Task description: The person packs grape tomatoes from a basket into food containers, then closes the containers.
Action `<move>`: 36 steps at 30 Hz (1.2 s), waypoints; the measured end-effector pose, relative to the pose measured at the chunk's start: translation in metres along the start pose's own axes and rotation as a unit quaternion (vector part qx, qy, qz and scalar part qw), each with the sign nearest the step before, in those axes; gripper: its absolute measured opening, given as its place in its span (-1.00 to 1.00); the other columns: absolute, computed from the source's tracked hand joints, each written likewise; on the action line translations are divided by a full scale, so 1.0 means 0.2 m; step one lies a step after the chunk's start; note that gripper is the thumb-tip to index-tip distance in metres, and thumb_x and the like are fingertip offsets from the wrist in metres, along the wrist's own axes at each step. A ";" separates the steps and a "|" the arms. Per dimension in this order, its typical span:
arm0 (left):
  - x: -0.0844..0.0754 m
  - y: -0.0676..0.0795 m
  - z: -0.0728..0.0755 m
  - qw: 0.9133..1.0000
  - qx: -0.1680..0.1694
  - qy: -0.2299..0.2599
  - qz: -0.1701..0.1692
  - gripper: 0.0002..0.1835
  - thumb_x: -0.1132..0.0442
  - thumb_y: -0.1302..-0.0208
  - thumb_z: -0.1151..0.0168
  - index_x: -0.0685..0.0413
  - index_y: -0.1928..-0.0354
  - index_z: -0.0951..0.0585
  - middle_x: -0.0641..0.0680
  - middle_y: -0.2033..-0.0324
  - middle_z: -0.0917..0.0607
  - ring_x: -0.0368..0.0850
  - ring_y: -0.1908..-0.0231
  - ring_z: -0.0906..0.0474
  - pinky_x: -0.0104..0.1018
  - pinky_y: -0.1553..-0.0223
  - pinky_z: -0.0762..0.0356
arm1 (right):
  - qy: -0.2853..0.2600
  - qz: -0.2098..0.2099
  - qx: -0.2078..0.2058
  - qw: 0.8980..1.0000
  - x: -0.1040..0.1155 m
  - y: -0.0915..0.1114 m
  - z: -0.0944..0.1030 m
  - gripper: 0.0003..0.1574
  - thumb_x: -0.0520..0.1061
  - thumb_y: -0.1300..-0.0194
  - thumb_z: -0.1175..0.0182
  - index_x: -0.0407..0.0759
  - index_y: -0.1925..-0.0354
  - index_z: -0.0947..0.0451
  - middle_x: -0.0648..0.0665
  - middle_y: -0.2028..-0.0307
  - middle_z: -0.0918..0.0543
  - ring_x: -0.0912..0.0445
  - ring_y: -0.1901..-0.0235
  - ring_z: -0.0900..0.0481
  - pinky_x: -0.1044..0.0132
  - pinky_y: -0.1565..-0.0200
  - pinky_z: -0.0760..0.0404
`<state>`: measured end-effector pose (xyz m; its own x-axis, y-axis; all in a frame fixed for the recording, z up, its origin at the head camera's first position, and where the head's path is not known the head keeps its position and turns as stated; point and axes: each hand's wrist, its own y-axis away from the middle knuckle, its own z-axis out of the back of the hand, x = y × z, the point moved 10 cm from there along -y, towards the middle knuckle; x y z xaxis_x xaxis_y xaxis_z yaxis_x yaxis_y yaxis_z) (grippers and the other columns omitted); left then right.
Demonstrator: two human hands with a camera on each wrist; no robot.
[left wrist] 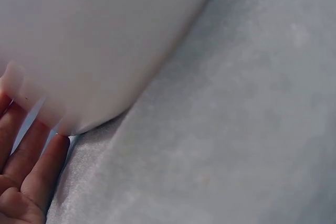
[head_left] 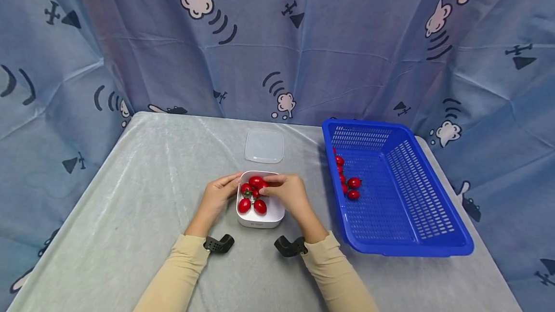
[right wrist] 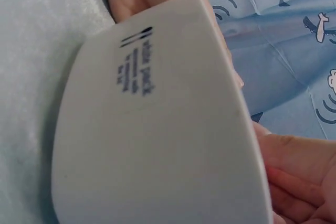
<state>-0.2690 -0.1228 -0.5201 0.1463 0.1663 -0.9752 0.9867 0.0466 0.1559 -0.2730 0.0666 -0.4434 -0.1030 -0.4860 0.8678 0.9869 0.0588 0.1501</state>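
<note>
In the head view a white food container [head_left: 273, 212] sits mid-table with several cherry tomatoes [head_left: 260, 206] in it. From the left, my left hand [head_left: 217, 194] touches the container's side with fairly straight fingers; the left wrist view shows the fingertips [left wrist: 59, 145] against its wall. Over the container's right half, my right hand [head_left: 288, 194] reaches inside and pinches a cherry tomato [head_left: 263, 185] between thumb and fingers, partly covering it. In the right wrist view the container wall [right wrist: 157, 145], with dark printing, hides much of the right hand [right wrist: 299, 177].
A blue plastic basket [head_left: 433, 201] stands on the right, with several cherry tomatoes [head_left: 354, 183] along its left side. A clear flat lid [head_left: 264, 146] lies behind the container. A patterned blue curtain [head_left: 251, 61] hangs beyond the cloth-covered table [head_left: 130, 196].
</note>
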 end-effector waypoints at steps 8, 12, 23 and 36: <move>0.00 0.00 0.00 1.000 0.005 0.000 -0.006 -0.60 0.29 -0.37 -0.25 0.39 -0.16 -0.58 -0.01 0.01 -0.75 -0.47 0.17 -0.65 -0.54 0.02 -0.62 | 0.048 0.012 0.002 0.999 0.02 -0.01 -0.01 -0.65 -0.21 0.02 -0.55 -0.23 0.18 -0.79 -0.21 0.18 -0.80 -0.04 0.03 -0.71 0.13 0.00 -0.68; 0.00 -0.01 -0.01 1.000 0.006 -0.002 -0.001 -0.60 0.28 -0.38 -0.24 0.38 -0.17 -0.57 0.14 -0.08 -0.71 -0.47 0.15 -0.65 -0.52 -0.01 -0.62 | 0.047 0.011 0.002 0.999 0.02 0.00 -0.01 -0.70 -0.22 0.01 -0.53 -0.23 0.21 -0.79 -0.19 0.22 -0.81 -0.03 0.03 -0.70 0.14 0.00 -0.68; 0.01 0.00 0.01 1.000 -0.005 0.000 0.002 -0.62 0.30 -0.37 -0.24 0.37 -0.15 -0.59 0.19 -0.10 -0.69 -0.44 0.16 -0.67 -0.50 0.01 -0.64 | -0.046 -0.001 0.000 0.999 0.04 0.05 0.11 -0.69 -0.19 -0.06 -0.51 -0.24 0.17 -0.78 -0.21 0.22 -0.80 0.12 0.21 -0.75 0.32 0.11 -0.71; 0.00 0.01 -0.01 1.000 -0.003 0.004 -0.002 -0.63 0.32 -0.38 -0.22 0.38 -0.15 -0.58 0.18 -0.10 -0.70 -0.44 0.14 -0.66 -0.50 -0.01 -0.63 | -0.051 0.017 -0.028 0.998 0.19 0.12 0.61 -0.53 -0.03 -0.12 -0.50 -0.25 0.04 -0.73 0.04 0.19 -0.82 0.35 0.19 -0.71 0.49 0.08 -0.62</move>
<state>-0.2679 -0.1216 -0.5201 0.1419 0.1743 -0.9744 0.9867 0.0535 0.1533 -0.2685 0.1563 -0.3482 -0.0781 -0.3940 0.9158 0.9952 0.0239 0.0951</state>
